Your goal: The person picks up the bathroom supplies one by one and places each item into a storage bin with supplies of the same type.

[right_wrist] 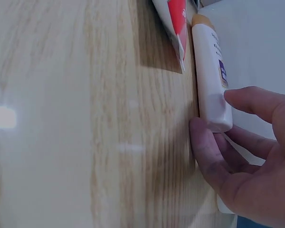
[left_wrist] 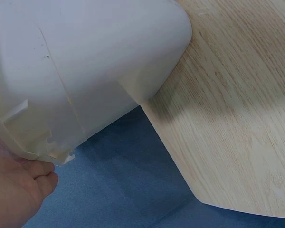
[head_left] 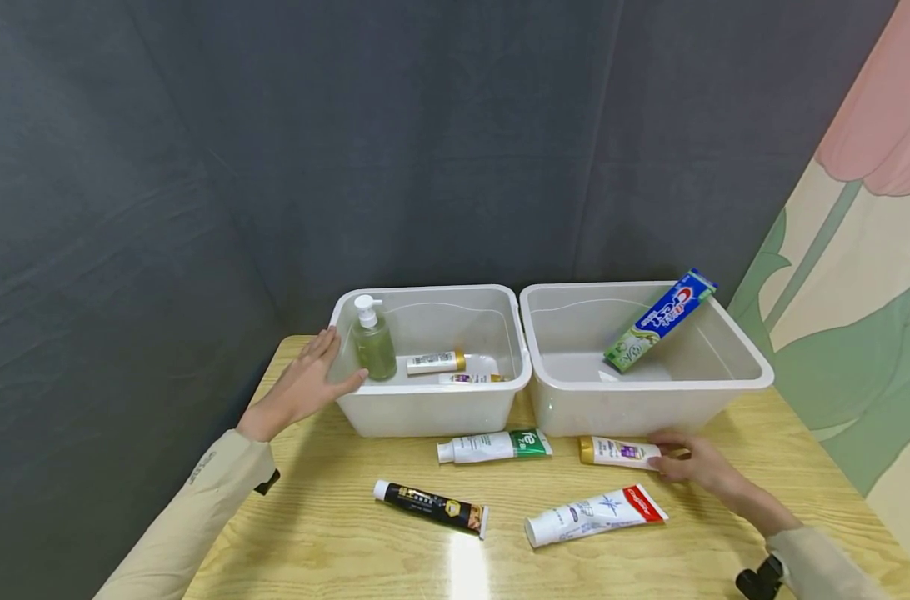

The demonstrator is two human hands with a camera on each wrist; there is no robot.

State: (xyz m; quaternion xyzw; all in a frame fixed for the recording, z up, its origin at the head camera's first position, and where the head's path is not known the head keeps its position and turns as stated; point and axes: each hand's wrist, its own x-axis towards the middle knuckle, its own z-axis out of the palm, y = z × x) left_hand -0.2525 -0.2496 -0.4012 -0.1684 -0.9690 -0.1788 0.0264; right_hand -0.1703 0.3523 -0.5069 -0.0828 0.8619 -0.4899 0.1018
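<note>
My right hand (head_left: pixel 691 458) has its thumb and fingers around the bottom end of a small white bottle (head_left: pixel 623 452) with a gold cap. The bottle lies on its side before the right bin; in the right wrist view the thumb touches the white bottle (right_wrist: pixel 211 78) near its purple label. At the near left corner of the left white bin (head_left: pixel 432 408), my left hand (head_left: pixel 305 383) rests on the rim, fingers extended and thumb spread over the edge. Inside that bin stand a green pump bottle (head_left: pixel 375 346) and, lying down, two white gold-capped containers (head_left: pixel 434 362).
In the right white bin (head_left: pixel 650 408) leans a blue and green toothpaste box (head_left: pixel 661 321). On the wooden table (head_left: pixel 335 558) lie a green-and-white tube (head_left: pixel 492 447), a black tube (head_left: pixel 432 507) and a red-and-white toothpaste tube (head_left: pixel 597 515). A dark curtain (head_left: pixel 425 150) hangs behind.
</note>
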